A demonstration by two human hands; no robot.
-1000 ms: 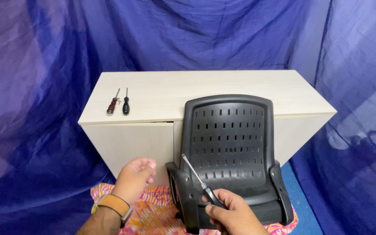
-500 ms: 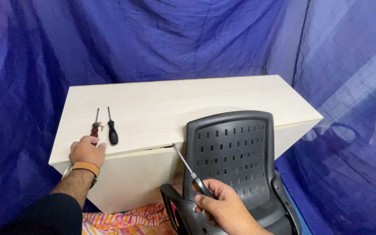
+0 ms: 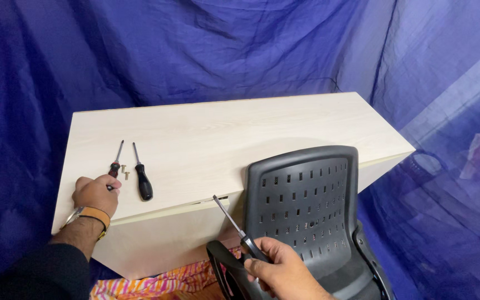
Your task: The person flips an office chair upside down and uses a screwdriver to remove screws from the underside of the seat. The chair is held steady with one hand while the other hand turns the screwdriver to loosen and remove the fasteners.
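Note:
My left hand [image 3: 96, 193] rests on the pale wooden cabinet top [image 3: 240, 133], its fingers closed over the handle of a red-handled screwdriver [image 3: 115, 161]. A black-handled screwdriver [image 3: 141, 179] lies just right of it, and a couple of small screws [image 3: 124, 170] sit between the two tools. My right hand [image 3: 283, 272] grips a third screwdriver [image 3: 234, 225] with its shaft pointing up and left, next to the black perforated chair back [image 3: 306, 205] leaning against the cabinet front.
Blue cloth [image 3: 223, 50] hangs all around behind and beside the cabinet. An orange and pink patterned cloth [image 3: 156, 283] lies on the floor under the chair part. A black armrest piece [image 3: 223, 266] sits by my right hand.
My left hand rose from near the floor to the cabinet top and closed on the red-handled screwdriver. The view shifted upward; my right hand kept holding its screwdriver.

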